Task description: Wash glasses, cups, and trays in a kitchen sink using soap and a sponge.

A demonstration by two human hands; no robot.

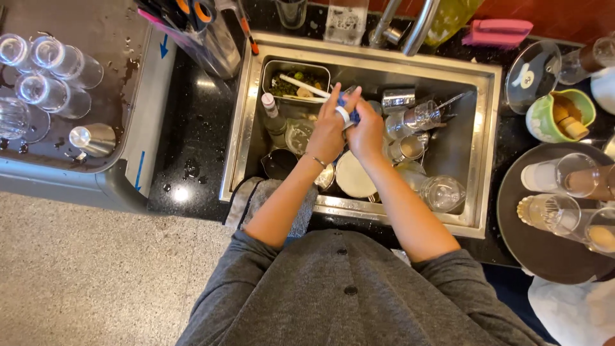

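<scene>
Both my hands are together over the steel sink [487, 128]. My left hand [328, 131] and my right hand [368, 128] close around a small blue and white item [346, 109], which they mostly hide; I cannot tell what it is. A thin bracelet circles my left wrist. Below the hands the sink holds a round white plate [353, 176], several glasses [442, 192] and metal cups [398, 99]. A metal tray with food scraps [295, 80] lies at the sink's back left.
A grey rack [128, 166] on the left holds upturned glasses [45, 77] and a metal cup [93, 138]. On the right a dark round tray [535, 247] carries used glasses, with a green cup [560, 115] and a pink sponge [496, 32] behind. The faucet [403, 22] rises at the back.
</scene>
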